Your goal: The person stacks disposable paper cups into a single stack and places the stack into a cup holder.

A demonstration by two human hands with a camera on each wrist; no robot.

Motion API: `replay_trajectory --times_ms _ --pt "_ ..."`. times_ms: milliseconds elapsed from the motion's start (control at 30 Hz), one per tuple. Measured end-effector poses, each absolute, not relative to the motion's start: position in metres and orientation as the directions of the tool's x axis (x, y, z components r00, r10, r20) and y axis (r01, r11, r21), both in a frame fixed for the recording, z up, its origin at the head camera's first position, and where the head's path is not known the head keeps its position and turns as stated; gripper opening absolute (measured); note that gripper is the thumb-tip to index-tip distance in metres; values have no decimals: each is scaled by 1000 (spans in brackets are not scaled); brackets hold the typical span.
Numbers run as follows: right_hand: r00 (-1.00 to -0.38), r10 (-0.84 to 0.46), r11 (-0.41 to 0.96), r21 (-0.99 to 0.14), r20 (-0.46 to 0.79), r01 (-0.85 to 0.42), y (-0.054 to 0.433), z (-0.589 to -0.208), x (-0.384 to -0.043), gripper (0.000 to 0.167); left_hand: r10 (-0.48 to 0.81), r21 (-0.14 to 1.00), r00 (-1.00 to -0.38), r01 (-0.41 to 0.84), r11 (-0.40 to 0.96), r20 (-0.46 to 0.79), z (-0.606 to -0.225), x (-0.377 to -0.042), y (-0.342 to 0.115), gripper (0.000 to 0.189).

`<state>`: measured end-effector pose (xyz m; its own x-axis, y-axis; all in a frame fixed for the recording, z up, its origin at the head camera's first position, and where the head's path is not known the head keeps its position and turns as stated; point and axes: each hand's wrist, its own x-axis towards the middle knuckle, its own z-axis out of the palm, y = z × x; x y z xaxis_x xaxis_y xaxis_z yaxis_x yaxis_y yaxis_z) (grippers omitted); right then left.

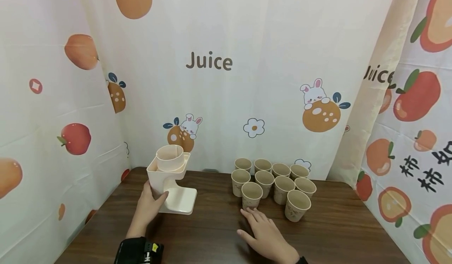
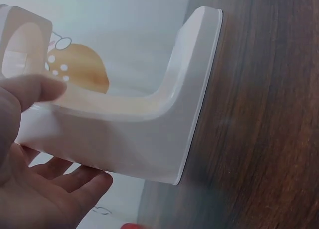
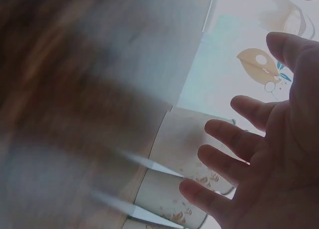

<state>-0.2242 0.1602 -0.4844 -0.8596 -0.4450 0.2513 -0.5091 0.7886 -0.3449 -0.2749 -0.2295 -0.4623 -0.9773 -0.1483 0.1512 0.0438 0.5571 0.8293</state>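
On the left of the table stands a cream-white plastic stand point(image 1: 180, 199), with a flat base, an upright column and an open round cylinder point(image 1: 170, 157) on top. My left hand point(image 1: 150, 205) grips its column. In the left wrist view, the thumb lies on one side of the column point(image 2: 114, 134) and the curled fingers on the other. My right hand point(image 1: 263, 232) is held over the table with fingers spread and nothing in it. Its fingertips are right by the nearest paper cup point(image 1: 252, 195), which has a leaf print. The cups point(image 3: 189, 144) stand beyond the fingers in the right wrist view.
Several upright, open-topped paper cups point(image 1: 283, 189) stand in close rows at the right, one point(image 1: 297, 206) nearer the front. Behind the dark wooden table point(image 1: 208, 232) hangs a fruit-printed curtain point(image 1: 226, 99), and similar cloths flank both sides.
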Motion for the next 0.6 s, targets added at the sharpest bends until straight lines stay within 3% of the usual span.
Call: replay_trajectory --times_ms 600 --pt "-846 -465 774 -343 261 -532 156 -486 -225 60 -118 823 -981 59 565 152 -462 -266 -231 83"
